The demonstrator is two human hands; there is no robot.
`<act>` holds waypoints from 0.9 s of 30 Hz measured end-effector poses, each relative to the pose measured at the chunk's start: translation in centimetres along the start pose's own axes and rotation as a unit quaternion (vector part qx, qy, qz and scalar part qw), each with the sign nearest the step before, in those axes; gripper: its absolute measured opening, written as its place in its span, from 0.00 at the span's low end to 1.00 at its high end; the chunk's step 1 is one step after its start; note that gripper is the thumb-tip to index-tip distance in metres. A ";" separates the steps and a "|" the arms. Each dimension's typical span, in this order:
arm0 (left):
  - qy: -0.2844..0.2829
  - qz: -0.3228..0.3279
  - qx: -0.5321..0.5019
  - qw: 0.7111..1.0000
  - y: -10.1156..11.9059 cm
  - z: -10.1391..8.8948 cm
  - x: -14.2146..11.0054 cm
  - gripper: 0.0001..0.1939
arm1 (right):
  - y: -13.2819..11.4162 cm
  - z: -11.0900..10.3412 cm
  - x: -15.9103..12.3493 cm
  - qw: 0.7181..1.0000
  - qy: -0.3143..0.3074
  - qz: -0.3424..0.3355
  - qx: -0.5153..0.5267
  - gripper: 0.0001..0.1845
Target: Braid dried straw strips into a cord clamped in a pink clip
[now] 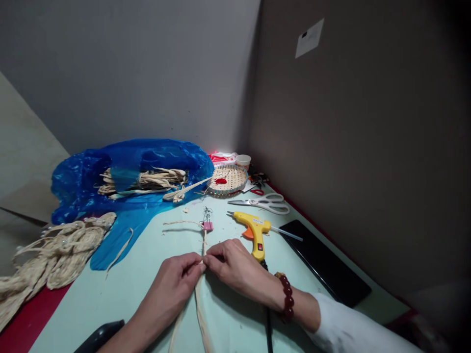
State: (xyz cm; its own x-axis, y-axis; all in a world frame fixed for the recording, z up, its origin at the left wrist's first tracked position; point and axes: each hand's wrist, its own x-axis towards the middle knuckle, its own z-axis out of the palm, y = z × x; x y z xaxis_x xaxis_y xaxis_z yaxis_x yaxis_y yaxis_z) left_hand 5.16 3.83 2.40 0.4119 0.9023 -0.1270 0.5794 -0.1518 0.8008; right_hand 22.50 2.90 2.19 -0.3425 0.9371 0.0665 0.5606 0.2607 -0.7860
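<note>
Pale dried-fibre strands [199, 309] run down the middle of the table toward me, their upper end held by a pink binder clip [208, 225]. My left hand [180, 279] pinches the strands between thumb and forefinger. Close against it, my right hand [230, 264] pinches the same strands just below a short twisted or braided length [205, 241]. A loose strand end sticks out to the left of the clip. The fingertips hide the exact crossing of the strands.
A yellow glue gun [253, 228] lies right of the hands, below white-handled scissors [265, 202]. A black flat tray-like object [324, 262] is further right. Behind are a blue plastic bag [81, 171] with fibre bundles, a woven basket [231, 184] and a cup [243, 161]. Braided pieces [69, 255] lie left.
</note>
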 end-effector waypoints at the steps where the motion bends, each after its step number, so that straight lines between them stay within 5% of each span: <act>1: -0.003 -0.002 0.009 1.000 0.2 -0.1 -0.1 0.16 | 0.0 0.1 0.0 1.000 0.004 0.000 0.001 0.17; 7: 0.041 -0.011 0.091 0.995 0.9 -0.1 -0.8 0.17 | -0.8 0.0 -0.3 1.000 0.019 -0.001 -0.006 0.17; 14: 0.029 -0.005 0.107 0.994 0.9 1.9 -1.7 0.16 | 0.0 0.3 -0.1 0.997 -0.016 -0.010 0.071 0.15; 27: 0.035 0.102 0.220 0.969 0.1 3.1 -2.6 0.08 | -0.3 0.4 0.1 0.979 -0.034 0.034 0.196 0.15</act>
State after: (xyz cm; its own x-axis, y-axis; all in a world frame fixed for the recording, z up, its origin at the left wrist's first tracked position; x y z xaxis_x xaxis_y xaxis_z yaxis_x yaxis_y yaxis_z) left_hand 6.36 0.25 0.99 0.5097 0.8582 0.0602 0.7413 -0.4736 0.4755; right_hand 21.98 2.83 2.22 -0.3720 0.9279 -0.0254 0.2553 0.0760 -0.9639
